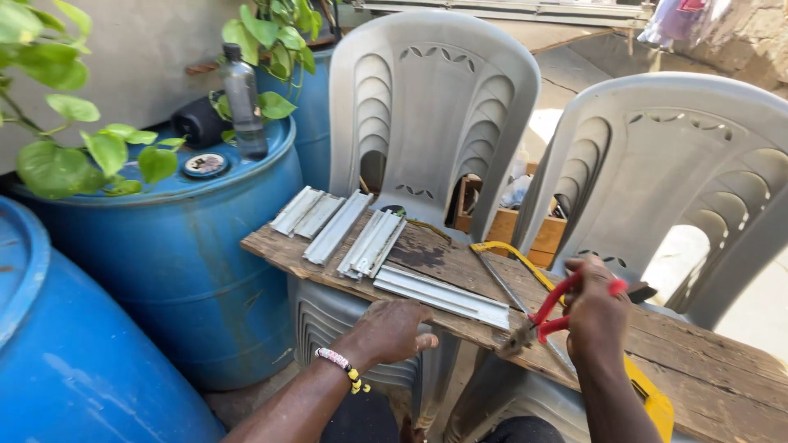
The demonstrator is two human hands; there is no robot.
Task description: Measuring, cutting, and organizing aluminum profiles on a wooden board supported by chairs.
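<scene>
In the head view, the right hand (pixel 595 316) grips red-handled pliers (pixel 552 314) over the plank desk (pixel 706 369), beside a yellow hacksaw (pixel 525 267). The left hand (pixel 391 329) presses flat, fingers loose, beside a grey metal strip (pixel 443 296). A lidded blue barrel (pixel 176 246) carries a bottle (pixel 244 102); its contents are hidden.

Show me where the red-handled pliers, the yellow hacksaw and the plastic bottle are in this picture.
red-handled pliers (pixel 548 314): head view, on the red handles near the pivot.
yellow hacksaw (pixel 502 248): head view, on the yellow frame's upper bend.
plastic bottle (pixel 244 102): head view, on the middle of its body.
</scene>
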